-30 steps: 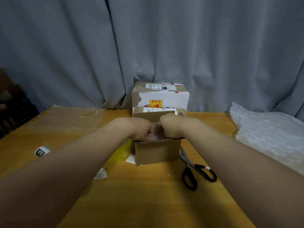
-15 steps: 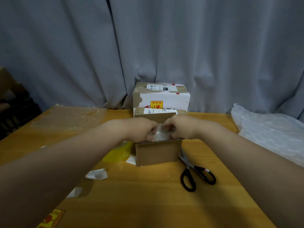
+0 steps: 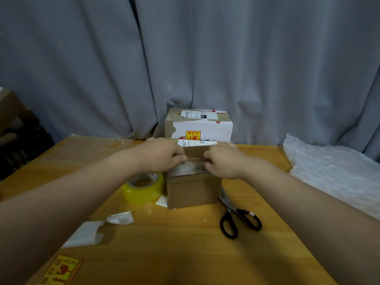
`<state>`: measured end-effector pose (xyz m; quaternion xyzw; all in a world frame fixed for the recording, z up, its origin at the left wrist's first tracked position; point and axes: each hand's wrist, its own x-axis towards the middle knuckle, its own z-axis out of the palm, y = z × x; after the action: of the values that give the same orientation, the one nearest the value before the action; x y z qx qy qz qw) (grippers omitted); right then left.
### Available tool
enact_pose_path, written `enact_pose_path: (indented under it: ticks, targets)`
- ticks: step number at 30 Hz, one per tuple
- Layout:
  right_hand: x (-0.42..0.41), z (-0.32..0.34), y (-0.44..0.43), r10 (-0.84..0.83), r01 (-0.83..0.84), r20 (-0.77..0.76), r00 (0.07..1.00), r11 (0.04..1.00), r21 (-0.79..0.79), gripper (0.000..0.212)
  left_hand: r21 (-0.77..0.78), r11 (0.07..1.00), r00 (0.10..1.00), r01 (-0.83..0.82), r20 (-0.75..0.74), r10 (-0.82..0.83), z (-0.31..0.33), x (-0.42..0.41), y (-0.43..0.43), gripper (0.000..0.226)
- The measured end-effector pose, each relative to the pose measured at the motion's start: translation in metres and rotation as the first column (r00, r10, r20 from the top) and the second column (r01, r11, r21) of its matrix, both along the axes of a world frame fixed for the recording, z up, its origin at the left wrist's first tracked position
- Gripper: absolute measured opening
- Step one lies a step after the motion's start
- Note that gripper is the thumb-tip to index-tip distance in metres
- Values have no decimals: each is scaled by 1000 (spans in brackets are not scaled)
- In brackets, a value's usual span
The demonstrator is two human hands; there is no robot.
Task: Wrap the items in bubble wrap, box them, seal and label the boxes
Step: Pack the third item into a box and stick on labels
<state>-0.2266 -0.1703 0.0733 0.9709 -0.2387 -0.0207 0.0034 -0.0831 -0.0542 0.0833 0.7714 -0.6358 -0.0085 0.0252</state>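
Note:
A small brown cardboard box (image 3: 192, 192) stands open in the middle of the wooden table (image 3: 185, 254). A bubble-wrapped item (image 3: 190, 167) shows inside its top. My left hand (image 3: 162, 155) and my right hand (image 3: 222, 161) are at the box's opening, fingers curled on the side flaps. The far flap (image 3: 196, 149), with a white label on it, stands up between the hands. Behind it sits a sealed white box (image 3: 205, 128) with a yellow fragile sticker.
A yellow tape roll (image 3: 143, 188) lies left of the box, black-handled scissors (image 3: 236, 217) right of it. Label backing scraps (image 3: 120, 218) and a fragile sticker sheet (image 3: 60, 270) lie near left. Bubble wrap (image 3: 333, 167) covers the right side; a clear sheet (image 3: 88, 149) lies far left.
My hands have moved apart from the middle of the box opening to its sides. The view has tilted down a little, and the tape roll now shows beside my left forearm.

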Motion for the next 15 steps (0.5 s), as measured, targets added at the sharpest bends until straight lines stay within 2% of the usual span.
enact_pose_path:
  ticks: [1, 3, 5, 6, 9, 11, 13, 15]
  targets:
    - [-1, 0, 5, -19, 20, -26, 999, 997, 71, 31, -28, 999, 999, -36, 9, 36, 2, 2, 9, 36]
    - [0, 3, 19, -54, 76, -109, 993, 973, 217, 51, -21, 997, 993, -73, -98, 70, 0, 1, 23, 50]
    - [4, 9, 36, -23, 75, -206, 978, 966, 249, 56, 0, 999, 972, -37, -231, 36, -10, -4, 31, 59]
    - [5, 13, 44, 0, 64, -238, 971, 963, 262, 56, 4, 1000, 972, -10, -236, 11, -18, -6, 34, 57]
    - [2, 22, 61, 40, 43, -225, 974, 934, 354, 47, -56, 996, 996, 73, -56, -77, -38, -7, 38, 42]
    - [-1, 25, 62, 23, 54, -182, 983, 914, 402, 45, -134, 984, 993, 120, -3, -121, -45, -6, 42, 32]
    - [-4, 21, 58, -38, 109, -175, 984, 902, 418, 55, -207, 968, 988, 141, -25, -149, -47, -8, 48, 28]
    - [-10, 13, 57, -80, 144, -176, 981, 910, 389, 76, -279, 951, 987, 132, -48, -151, -50, -11, 55, 24]
